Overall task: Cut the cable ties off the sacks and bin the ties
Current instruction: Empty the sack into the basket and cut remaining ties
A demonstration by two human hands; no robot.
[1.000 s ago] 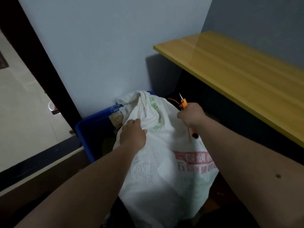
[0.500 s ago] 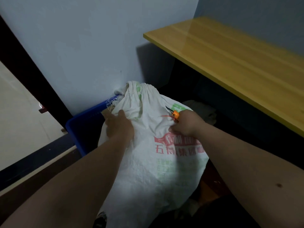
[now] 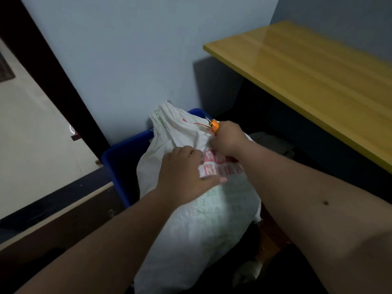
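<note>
Between my two forearms stands the white woven sack (image 3: pixel 197 219), its gathered neck up at twelve o'clock against the wall (image 3: pixel 131 60). My left hand (image 3: pixel 184 172) lies flat on the sack's upper face, fingers spread and thumb stretched toward three o'clock across the red print. My right hand (image 3: pixel 228 141) sits just beyond it, at about one o'clock from the left, fingers curled tight around the orange cutters (image 3: pixel 213 125) and bunched into the cloth. The cutters' tips poke out past my knuckles toward eleven o'clock, right beside a thin red cable tie (image 3: pixel 200 124) lying on the sack near its neck; whether the blades touch it I cannot tell. Behind the sack, at ten o'clock, is a blue bin (image 3: pixel 118 164), the sack leaning against its rim. Off at two o'clock runs the yellow bench (image 3: pixel 314 81), well apart from my hands.
</note>
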